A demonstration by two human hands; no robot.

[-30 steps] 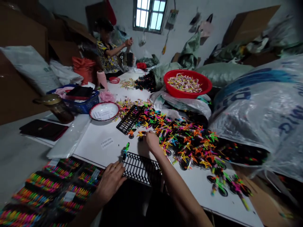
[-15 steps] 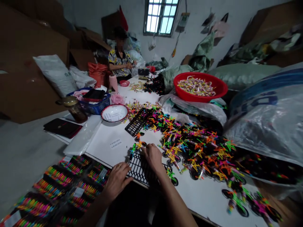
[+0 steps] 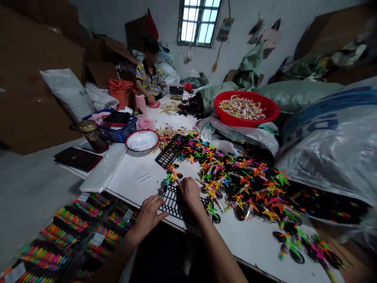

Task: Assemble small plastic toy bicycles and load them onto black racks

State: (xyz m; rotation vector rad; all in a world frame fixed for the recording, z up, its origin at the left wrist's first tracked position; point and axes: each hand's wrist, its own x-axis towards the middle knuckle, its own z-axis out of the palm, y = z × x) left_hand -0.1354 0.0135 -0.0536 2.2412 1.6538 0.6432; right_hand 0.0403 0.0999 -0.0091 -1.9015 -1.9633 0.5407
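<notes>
A black slotted tray [image 3: 172, 201] lies at the white table's near edge. My left hand [image 3: 149, 212] rests at its left edge, thumb and fingers apart around the corner. My right hand [image 3: 190, 192] is over the tray's far right part, fingers bent down; their tips are too small to make out. Just beyond the tray are small toy bicycles [image 3: 173, 176] in orange, yellow and green, close to my right fingertips. A second black tray [image 3: 169, 153] lies farther back, beside a large heap of colourful toy bicycles [image 3: 235, 177].
A white bowl with a red rim [image 3: 142, 150] and a blue basket [image 3: 118, 133] stand at the left. A red basin [image 3: 219, 112] of small pieces is behind the heap. Packed toys [image 3: 73, 218] lie at lower left. Another person [image 3: 149, 78] sits at the far end.
The blue-green piece at the tray's far left corner now lies beyond the tray, by the other toy bicycles. My right hand has shifted slightly. The other person's hand has lowered to a pink dish.
</notes>
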